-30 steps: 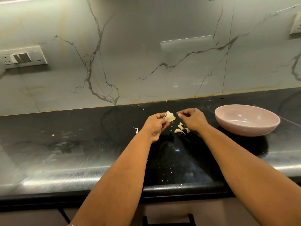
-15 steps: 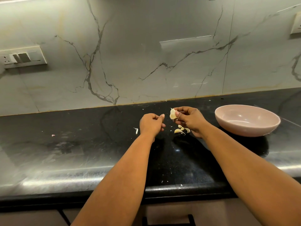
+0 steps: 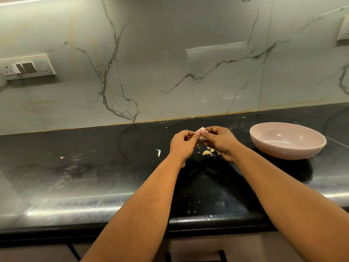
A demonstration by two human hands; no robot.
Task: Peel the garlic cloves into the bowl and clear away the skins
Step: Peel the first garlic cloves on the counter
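Both hands, left and right, pinch one clove above the worktop, beside the bowl.

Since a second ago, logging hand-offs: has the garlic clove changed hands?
Yes. The garlic clove passed from the left hand toward the bowl; now both hands pinch it, the right hand included.

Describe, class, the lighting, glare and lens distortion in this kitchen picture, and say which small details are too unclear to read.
Head view: a light strip's glare reflects on the marble wall and streaks along the black counter front edge; the wide lens bows the counter's back edge; the pink bowl casts a dark shadow; the garlic clove pinched between left hand and right hand is small and soft-edged.
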